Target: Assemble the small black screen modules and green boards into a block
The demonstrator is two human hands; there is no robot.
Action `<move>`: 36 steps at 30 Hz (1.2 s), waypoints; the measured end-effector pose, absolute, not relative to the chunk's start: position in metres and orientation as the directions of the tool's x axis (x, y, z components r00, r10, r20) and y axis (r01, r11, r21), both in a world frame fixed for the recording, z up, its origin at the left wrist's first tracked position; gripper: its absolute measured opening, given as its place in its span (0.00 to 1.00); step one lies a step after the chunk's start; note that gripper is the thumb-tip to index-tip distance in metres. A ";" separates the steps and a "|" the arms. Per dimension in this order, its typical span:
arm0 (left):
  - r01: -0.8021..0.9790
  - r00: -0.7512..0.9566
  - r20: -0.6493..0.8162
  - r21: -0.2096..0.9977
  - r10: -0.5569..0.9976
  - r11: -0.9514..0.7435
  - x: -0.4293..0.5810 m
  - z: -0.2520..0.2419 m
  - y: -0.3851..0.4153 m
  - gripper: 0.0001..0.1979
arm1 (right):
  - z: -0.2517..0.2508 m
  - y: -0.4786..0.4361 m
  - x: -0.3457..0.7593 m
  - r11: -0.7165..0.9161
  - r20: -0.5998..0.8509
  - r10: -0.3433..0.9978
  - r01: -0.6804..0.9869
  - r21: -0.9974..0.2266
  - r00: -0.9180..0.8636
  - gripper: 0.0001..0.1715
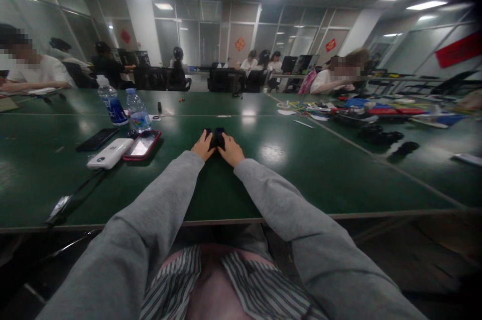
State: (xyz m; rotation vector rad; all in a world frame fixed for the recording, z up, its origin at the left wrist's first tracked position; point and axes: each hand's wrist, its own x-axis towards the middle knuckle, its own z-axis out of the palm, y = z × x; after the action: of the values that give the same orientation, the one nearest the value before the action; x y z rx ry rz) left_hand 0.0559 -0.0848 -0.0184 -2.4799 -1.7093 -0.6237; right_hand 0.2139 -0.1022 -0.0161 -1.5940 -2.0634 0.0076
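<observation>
Both my arms reach forward over the green table (pixel 301 179). My left hand (pixel 204 146) is closed around a small black object (pixel 208 133) on the tabletop. Beside it, my right hand (pixel 231 150) grips a second black object (pixel 219 134) of similar size. The two dark objects stand close together, with a narrow gap between them at the top. Fingers cover much of each one, so their kind cannot be made out.
To the left are a dark phone (pixel 98 139), a white power bank (pixel 111 153), a red-edged phone (pixel 142 145) and two water bottles (pixel 112 104). Cluttered craft materials (pixel 391 108) lie at the right. People sit around the table and farther back.
</observation>
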 end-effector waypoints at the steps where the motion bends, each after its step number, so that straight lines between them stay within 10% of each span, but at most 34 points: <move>1: 0.907 0.307 0.365 0.167 0.879 -0.386 0.056 -0.018 -0.085 0.33 | -0.016 -0.102 0.214 0.310 0.409 0.897 0.897 -0.315 -0.166 0.35; 20: 0.873 0.303 0.533 0.178 0.790 -0.455 0.057 -0.010 -0.084 0.31 | -0.020 -0.098 0.214 0.329 0.425 0.891 0.872 -0.362 -0.160 0.37; 29: 0.809 0.196 0.806 0.188 0.558 -0.556 0.037 0.010 -0.081 0.31 | 0.005 -0.103 0.224 0.490 0.756 0.654 0.768 -0.412 -0.011 0.31; 36: 0.924 0.134 0.603 0.212 0.787 -0.319 0.008 -0.004 -0.063 0.31 | -0.001 -0.087 0.241 0.405 0.736 0.672 0.789 -0.462 0.086 0.31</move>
State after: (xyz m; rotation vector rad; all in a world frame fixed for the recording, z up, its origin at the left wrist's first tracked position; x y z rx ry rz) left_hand 0.0082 -0.0630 -0.0039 -2.1958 -1.6895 -0.9500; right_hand 0.2412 -0.0874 -0.0014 -1.3120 -1.6294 -0.1421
